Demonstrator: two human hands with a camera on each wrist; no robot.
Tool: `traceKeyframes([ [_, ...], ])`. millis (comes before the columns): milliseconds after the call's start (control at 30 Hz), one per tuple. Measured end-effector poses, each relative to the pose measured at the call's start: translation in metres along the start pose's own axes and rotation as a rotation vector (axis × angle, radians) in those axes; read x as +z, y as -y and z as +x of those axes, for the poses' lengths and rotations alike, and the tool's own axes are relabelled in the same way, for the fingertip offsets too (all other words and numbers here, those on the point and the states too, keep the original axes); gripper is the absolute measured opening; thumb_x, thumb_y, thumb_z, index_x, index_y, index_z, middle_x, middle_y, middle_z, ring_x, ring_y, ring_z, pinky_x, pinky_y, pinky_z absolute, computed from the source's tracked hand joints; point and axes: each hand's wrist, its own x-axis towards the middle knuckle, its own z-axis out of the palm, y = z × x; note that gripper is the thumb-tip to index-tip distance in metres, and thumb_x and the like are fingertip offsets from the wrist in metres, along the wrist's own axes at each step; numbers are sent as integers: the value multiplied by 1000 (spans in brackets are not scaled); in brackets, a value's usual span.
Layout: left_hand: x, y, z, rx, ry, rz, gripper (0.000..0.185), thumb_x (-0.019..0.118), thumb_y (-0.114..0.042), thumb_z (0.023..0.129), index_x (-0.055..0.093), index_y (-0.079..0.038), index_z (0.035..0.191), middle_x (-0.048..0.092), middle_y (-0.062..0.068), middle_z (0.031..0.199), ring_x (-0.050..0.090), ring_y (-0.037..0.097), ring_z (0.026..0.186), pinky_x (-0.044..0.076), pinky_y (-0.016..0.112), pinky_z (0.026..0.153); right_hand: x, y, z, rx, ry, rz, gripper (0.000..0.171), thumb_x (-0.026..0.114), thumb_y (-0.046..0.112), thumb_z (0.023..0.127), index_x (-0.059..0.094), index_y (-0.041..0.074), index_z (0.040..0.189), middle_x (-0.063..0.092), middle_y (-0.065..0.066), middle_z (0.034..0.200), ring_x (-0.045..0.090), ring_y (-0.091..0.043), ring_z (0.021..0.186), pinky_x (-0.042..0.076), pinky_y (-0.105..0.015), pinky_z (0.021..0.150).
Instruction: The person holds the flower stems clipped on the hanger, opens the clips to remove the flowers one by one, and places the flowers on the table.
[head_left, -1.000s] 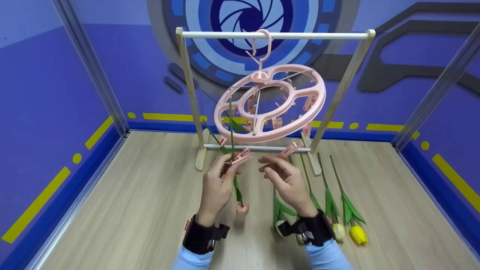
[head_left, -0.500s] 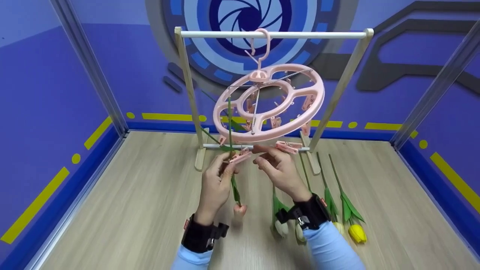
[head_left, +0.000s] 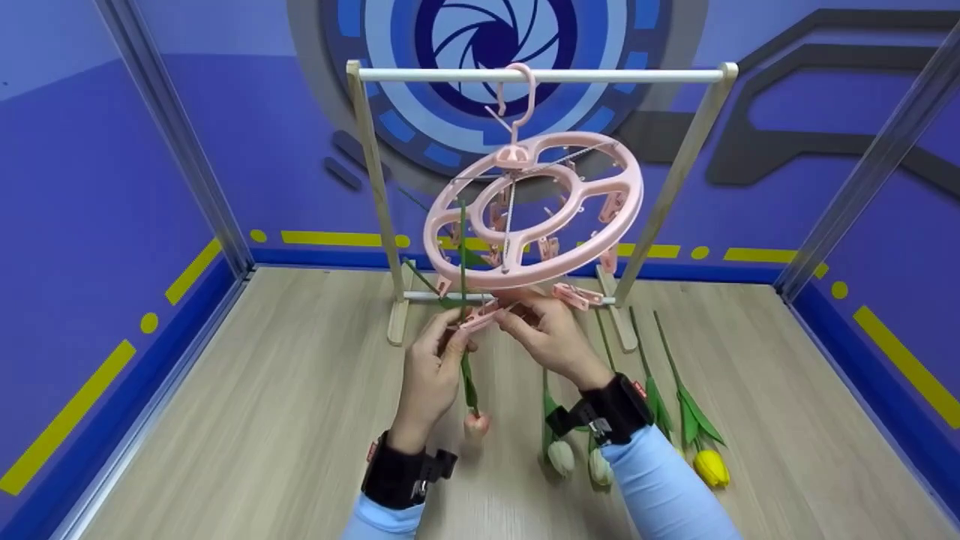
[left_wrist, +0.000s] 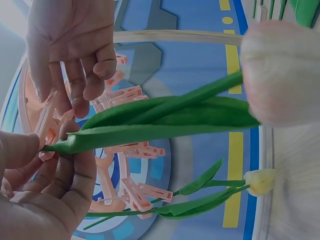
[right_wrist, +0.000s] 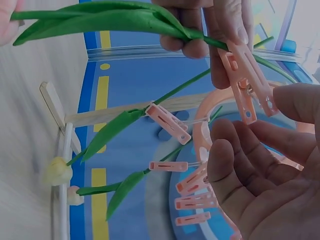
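A pink round clip hanger [head_left: 534, 211] hangs by its hook from the white rail [head_left: 600, 75] of a wooden rack. My left hand [head_left: 448, 336] pinches the green stem of a pink tulip [head_left: 475, 424], which hangs head down, against a pink clip [head_left: 480, 319] on the hanger's near rim. My right hand [head_left: 511, 315] reaches in from the right, its loosely bent fingers at that clip. In the right wrist view the clip [right_wrist: 246, 80] sits on the stem just under the left fingers [right_wrist: 220, 35], and the right thumb [right_wrist: 300, 102] is at its end. The left wrist view shows the stem [left_wrist: 150, 132] in the left fingers.
Several tulips lie on the wooden table right of my hands: white ones [head_left: 559, 456] and a yellow one [head_left: 709, 466]. Another stem is clipped on the hanger's far left side [head_left: 420, 276]. Blue walls with metal posts [head_left: 180, 142] enclose the table.
My right hand has moved left and up from open air to the clip by the left hand. The left hand has kept hold of the stem, lifting it slightly.
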Motion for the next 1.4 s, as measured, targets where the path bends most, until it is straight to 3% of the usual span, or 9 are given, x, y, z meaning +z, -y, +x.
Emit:
traceKeyframes([
  [233,2,-3,1,-48,10,-10,30,56,-11,107,61,3,134,70,14,103,71,26,84,56,30,73,-4,3,0,23,30,-57,32,64,12,103,66,1,133,72,-13,120,67,-19,90,52,-26,76],
  [433,0,-3,1,-87,30,-45,37,59,-7,105,55,5,140,68,18,113,71,28,91,57,30,77,-6,3,0,-8,15,-39,29,65,12,102,68,1,129,73,-13,117,68,-19,91,51,-26,76],
  [633,-3,-2,1,-119,75,-32,42,63,-4,102,55,2,142,67,15,113,67,24,93,54,27,76,-7,0,-1,-33,-22,-11,25,65,7,101,69,-3,123,74,-14,112,68,-17,89,51,-24,74],
  [1000,-12,-1,-1,-175,188,206,18,68,-11,100,71,-2,115,70,10,104,66,21,89,53,32,78,-8,-4,-2,-57,-76,25,22,66,4,100,69,-7,119,75,-16,105,68,-18,84,53,-21,74],
  [1167,-12,0,-1,-185,225,241,12,71,-12,98,72,-3,104,70,7,95,64,17,82,53,31,74,-9,-4,-3,-58,-89,28,22,64,3,101,69,-7,120,74,-15,102,67,-19,79,52,-21,71],
  [1400,-11,0,-1,-181,216,237,6,71,-10,97,73,-4,99,68,3,89,60,14,78,50,29,72,-12,-5,-3,-42,-66,23,24,63,2,101,67,-9,123,73,-16,100,65,-13,80,52,-22,71],
])
